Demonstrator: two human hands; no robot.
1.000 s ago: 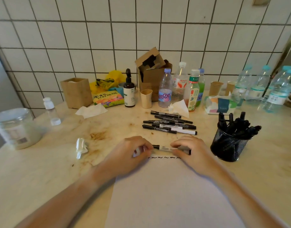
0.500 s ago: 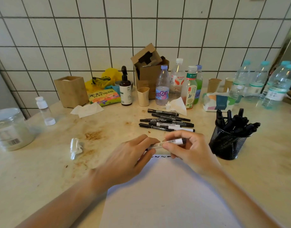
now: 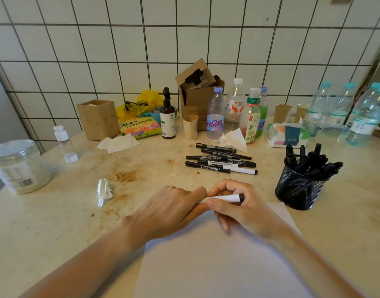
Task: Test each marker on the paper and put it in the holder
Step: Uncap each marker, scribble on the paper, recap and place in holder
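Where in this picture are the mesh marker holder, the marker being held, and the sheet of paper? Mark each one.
mesh marker holder (image 3: 298,190), head view, on its black mesh wall.
held marker (image 3: 230,198), head view, on its white barrel between the fingers.
sheet of paper (image 3: 217,265), head view, on its bare middle.

The marker (image 3: 227,198) is mostly buried in the right hand (image 3: 240,206), only its white barrel and black end poke out. Can't see what the left hand (image 3: 169,209) fingertips are doing, they're tucked behind the right. Both hands cover the paper's (image 3: 217,265) far edge, and its near edge is cut off. Print on the marker is too small to read.
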